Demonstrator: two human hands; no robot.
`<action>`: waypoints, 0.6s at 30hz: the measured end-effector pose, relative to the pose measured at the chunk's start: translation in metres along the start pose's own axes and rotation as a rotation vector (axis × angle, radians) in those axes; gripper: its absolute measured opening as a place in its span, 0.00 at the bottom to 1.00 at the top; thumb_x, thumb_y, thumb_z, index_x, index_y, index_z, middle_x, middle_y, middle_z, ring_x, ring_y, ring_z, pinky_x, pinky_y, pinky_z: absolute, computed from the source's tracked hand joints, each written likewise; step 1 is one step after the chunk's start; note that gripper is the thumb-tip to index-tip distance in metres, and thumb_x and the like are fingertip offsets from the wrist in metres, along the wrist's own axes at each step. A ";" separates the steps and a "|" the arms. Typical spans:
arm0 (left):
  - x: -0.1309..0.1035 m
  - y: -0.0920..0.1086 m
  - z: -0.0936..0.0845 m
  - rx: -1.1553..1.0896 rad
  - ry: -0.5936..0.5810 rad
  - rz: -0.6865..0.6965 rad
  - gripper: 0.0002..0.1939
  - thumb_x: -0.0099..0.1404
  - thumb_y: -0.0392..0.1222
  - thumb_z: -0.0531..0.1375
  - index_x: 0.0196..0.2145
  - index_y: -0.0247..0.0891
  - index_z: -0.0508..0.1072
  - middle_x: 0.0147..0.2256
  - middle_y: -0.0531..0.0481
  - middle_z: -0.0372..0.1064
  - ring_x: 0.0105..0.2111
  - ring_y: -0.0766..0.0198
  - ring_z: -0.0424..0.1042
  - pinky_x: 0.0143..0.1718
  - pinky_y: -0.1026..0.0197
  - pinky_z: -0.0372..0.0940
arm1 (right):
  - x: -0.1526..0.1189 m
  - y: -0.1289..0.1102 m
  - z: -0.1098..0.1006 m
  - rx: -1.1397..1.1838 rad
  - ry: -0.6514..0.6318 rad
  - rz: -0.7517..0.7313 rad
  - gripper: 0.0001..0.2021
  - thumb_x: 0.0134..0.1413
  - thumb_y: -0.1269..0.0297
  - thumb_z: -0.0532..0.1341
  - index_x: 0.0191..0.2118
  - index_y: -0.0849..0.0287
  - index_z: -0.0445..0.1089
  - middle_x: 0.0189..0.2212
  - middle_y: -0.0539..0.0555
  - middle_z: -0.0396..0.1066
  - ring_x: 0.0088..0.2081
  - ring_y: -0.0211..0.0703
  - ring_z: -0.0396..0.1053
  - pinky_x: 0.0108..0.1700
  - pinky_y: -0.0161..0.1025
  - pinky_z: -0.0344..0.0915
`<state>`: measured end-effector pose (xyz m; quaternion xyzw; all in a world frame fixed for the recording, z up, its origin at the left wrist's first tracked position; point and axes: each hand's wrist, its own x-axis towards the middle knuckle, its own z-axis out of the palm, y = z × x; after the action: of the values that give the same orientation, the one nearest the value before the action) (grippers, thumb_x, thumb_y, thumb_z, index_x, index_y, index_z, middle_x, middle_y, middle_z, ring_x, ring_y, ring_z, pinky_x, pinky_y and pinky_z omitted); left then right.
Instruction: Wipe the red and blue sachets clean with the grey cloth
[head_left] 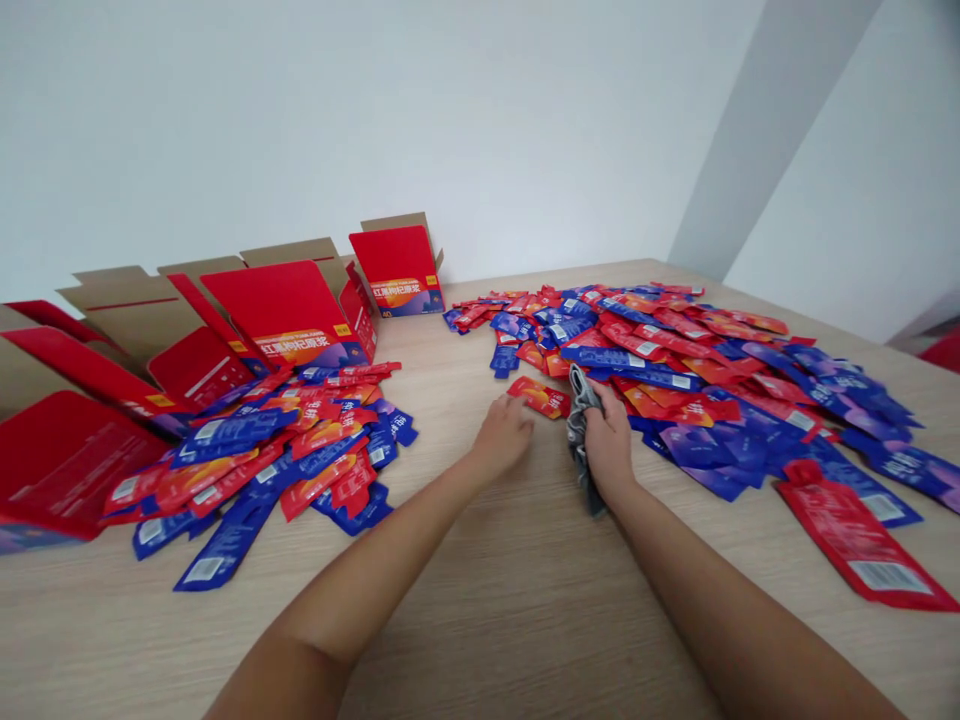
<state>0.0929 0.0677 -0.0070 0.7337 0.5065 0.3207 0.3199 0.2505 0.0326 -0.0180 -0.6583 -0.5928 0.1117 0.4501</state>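
Note:
My right hand is closed around a folded grey cloth, held upright at the left edge of the large pile of red and blue sachets. Just left of it lies a single red sachet on the wooden table. My left hand is at the near left end of that sachet, its fingers bent and partly blurred; whether they grip the sachet is unclear.
A smaller sachet pile lies on the left, before several open red boxes. Another open red box stands farther back. One red sachet rests at the right. A white wall rises behind.

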 end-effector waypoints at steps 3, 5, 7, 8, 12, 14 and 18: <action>0.016 0.016 0.027 0.436 -0.048 0.201 0.24 0.58 0.36 0.57 0.53 0.30 0.63 0.55 0.33 0.57 0.58 0.49 0.53 0.57 0.49 0.48 | -0.003 -0.008 -0.002 0.146 0.105 0.068 0.26 0.50 0.70 0.44 0.55 0.58 0.62 0.51 0.58 0.64 0.53 0.44 0.58 0.54 0.45 0.55; 0.026 0.022 0.041 0.623 -0.032 0.165 0.24 0.63 0.38 0.53 0.56 0.27 0.60 0.56 0.28 0.55 0.58 0.45 0.51 0.56 0.46 0.47 | -0.004 -0.012 -0.002 0.174 0.082 0.069 0.26 0.49 0.70 0.45 0.55 0.57 0.62 0.51 0.57 0.65 0.53 0.43 0.58 0.55 0.45 0.54; 0.034 0.026 0.049 0.726 -0.009 0.096 0.23 0.66 0.37 0.46 0.57 0.25 0.58 0.53 0.25 0.58 0.57 0.44 0.54 0.53 0.44 0.50 | -0.004 -0.014 -0.002 0.177 0.071 0.066 0.26 0.49 0.71 0.45 0.55 0.57 0.62 0.52 0.56 0.64 0.54 0.43 0.58 0.55 0.45 0.54; 0.037 0.027 0.050 0.751 -0.006 0.071 0.23 0.67 0.36 0.44 0.57 0.24 0.58 0.51 0.24 0.61 0.55 0.43 0.57 0.50 0.44 0.52 | -0.004 -0.014 -0.002 0.171 0.068 0.062 0.26 0.49 0.71 0.44 0.55 0.57 0.62 0.52 0.56 0.64 0.54 0.43 0.58 0.55 0.45 0.54; 0.035 0.027 0.040 0.768 -0.033 0.039 0.23 0.66 0.41 0.49 0.57 0.32 0.60 0.45 0.27 0.66 0.47 0.42 0.65 0.43 0.45 0.56 | -0.004 -0.013 -0.002 0.147 0.066 0.044 0.27 0.50 0.70 0.44 0.56 0.56 0.61 0.53 0.57 0.63 0.54 0.44 0.57 0.55 0.46 0.55; 0.027 0.025 0.024 0.753 -0.056 0.029 0.22 0.63 0.44 0.53 0.54 0.36 0.64 0.43 0.31 0.68 0.44 0.43 0.67 0.41 0.48 0.58 | -0.005 -0.014 -0.003 0.160 0.079 0.046 0.26 0.50 0.70 0.44 0.56 0.56 0.61 0.52 0.57 0.64 0.53 0.43 0.58 0.55 0.45 0.55; 0.011 0.021 -0.027 0.719 -0.033 0.015 0.18 0.65 0.42 0.48 0.49 0.38 0.68 0.37 0.36 0.70 0.37 0.50 0.70 0.38 0.53 0.59 | -0.009 -0.019 -0.003 0.206 0.086 0.038 0.26 0.50 0.70 0.44 0.54 0.58 0.62 0.50 0.57 0.65 0.53 0.42 0.58 0.55 0.43 0.55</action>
<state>0.0860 0.0763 0.0276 0.8081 0.5763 0.1123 0.0474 0.2371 0.0215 -0.0055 -0.6240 -0.5456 0.1523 0.5382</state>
